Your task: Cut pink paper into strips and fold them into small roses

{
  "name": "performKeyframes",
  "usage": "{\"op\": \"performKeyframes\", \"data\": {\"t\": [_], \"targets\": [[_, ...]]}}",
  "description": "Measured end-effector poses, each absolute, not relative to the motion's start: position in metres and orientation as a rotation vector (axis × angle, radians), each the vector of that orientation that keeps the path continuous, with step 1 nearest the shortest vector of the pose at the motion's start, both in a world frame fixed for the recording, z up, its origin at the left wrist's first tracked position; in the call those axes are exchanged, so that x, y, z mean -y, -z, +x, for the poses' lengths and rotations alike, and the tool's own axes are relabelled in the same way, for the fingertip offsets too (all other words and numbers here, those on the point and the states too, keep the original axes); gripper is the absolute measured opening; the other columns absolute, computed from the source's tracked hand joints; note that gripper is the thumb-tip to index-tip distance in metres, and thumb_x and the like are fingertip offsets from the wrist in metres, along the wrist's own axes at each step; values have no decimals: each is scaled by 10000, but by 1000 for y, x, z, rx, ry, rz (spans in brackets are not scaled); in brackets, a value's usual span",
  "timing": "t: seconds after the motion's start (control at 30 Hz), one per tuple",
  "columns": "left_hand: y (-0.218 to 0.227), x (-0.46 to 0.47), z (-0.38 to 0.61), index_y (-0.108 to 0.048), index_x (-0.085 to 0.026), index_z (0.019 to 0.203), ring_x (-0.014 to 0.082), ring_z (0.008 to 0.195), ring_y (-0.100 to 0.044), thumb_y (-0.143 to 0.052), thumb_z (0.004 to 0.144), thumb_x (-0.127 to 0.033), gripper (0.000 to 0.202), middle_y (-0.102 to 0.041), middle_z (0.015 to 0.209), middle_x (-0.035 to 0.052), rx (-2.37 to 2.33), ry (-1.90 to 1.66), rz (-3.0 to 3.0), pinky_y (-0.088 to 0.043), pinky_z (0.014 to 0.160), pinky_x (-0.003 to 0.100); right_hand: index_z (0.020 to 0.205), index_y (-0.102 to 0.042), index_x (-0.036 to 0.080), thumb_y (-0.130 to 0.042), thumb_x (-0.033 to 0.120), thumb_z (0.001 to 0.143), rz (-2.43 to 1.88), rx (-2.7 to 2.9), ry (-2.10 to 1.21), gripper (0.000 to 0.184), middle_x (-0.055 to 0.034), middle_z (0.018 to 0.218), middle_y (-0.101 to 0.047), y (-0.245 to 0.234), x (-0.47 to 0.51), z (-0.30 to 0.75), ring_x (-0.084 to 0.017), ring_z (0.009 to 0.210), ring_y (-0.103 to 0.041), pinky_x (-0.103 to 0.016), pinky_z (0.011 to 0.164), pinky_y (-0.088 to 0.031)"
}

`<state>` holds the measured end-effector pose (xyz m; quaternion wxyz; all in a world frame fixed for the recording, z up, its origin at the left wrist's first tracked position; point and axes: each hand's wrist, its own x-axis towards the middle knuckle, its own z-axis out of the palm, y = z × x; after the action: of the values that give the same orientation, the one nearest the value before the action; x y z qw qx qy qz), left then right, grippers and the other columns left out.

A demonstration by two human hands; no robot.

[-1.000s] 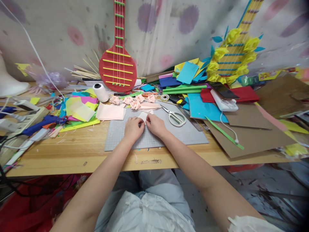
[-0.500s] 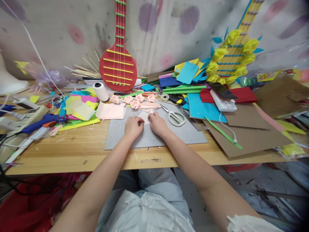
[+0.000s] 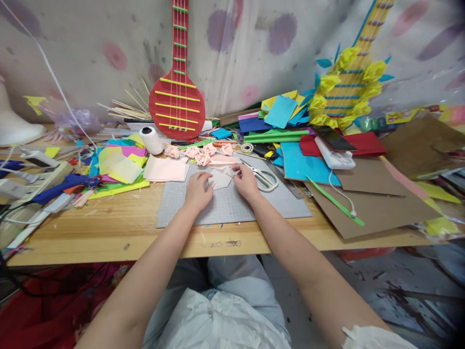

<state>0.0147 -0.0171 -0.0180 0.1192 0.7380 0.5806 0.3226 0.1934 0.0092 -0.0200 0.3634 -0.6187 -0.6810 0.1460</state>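
A small pale folded paper [image 3: 221, 180] lies on the grey cutting mat [image 3: 181, 206], its creases and angled edges showing. My left hand [image 3: 199, 190] rests at the paper's left edge, fingers loosely curved and apart from the thumb. On the other side, my right hand [image 3: 245, 182] is at the upper right edge, thumb and fingers apart; whether its fingertips touch the paper I cannot tell. Scissors [image 3: 268, 180] with pale handles lie just beyond my right hand. Pale pink paper flowers [image 3: 203, 158] sit behind the folded paper, and a stack of pink paper sheets [image 3: 165, 169] lies to the left.
A white thread spool [image 3: 151, 140] stands at the back. Behind it leans a red paper instrument [image 3: 177, 106], and a yellow one with flowers [image 3: 345, 92] leans right. A blue glue gun [image 3: 65, 186] lies left. Brown cardboard [image 3: 378, 208] and a metal ruler [image 3: 290, 186] lie right.
My hands have moved apart from the folded paper's middle, the right one to the right and slightly up. The fingers have loosened, and more of the paper shows between them.
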Motion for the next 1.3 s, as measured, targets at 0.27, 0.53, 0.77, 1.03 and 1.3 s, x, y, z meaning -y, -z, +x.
{"op": "performKeyframes", "data": {"t": [0.27, 0.53, 0.77, 1.03, 1.3], "targets": [[18, 12, 21, -577, -165, 1067, 258, 1163, -445, -451, 806, -287, 314, -545, 1194, 132, -1889, -810, 2109, -305, 1015, 430, 984, -609, 150, -375, 28, 657, -1606, 2005, -313, 420, -80, 1123, -595, 24, -13, 192, -196, 1106, -449, -335, 972, -304], [11, -2, 18, -557, -170, 1048, 178, 993, -570, -478, 702, -116, 359, -621, 1097, 68, -1616, -874, 1945, -429, 903, 326, 961, -613, 168, -371, 29, 649, -1540, 1996, -363, 419, -50, 1087, -613, 20, -8, 188, -174, 1070, -478, -324, 978, -317], [5, -16, 17, -552, -168, 1028, 105, 767, -621, -362, 604, 13, 499, -618, 1072, 35, -1372, -861, 1669, -484, 697, 244, 980, -607, 186, -351, 15, 642, -1468, 1898, -545, 457, -19, 1124, -605, 24, -9, 187, -143, 1079, -490, -305, 968, -347], [-7, -32, 28, -585, -169, 1002, 153, 931, -582, -465, 665, -55, 376, -618, 1076, 68, -1546, -662, 2060, -452, 832, 279, 929, -590, 179, -325, 28, 627, -1421, 1697, -758, 429, -22, 975, -656, 25, -12, 188, -123, 936, -586, -316, 902, -425], [-25, -39, 52, -589, -174, 968, 214, 931, -603, -646, 568, -139, 406, -644, 1040, 105, -1833, -336, 1937, -458, 759, 284, 857, -535, 175, -302, 23, 571, -1320, 1488, -935, 398, -15, 906, -646, 28, -17, 189, -102, 821, -624, -310, 853, -458]]}}
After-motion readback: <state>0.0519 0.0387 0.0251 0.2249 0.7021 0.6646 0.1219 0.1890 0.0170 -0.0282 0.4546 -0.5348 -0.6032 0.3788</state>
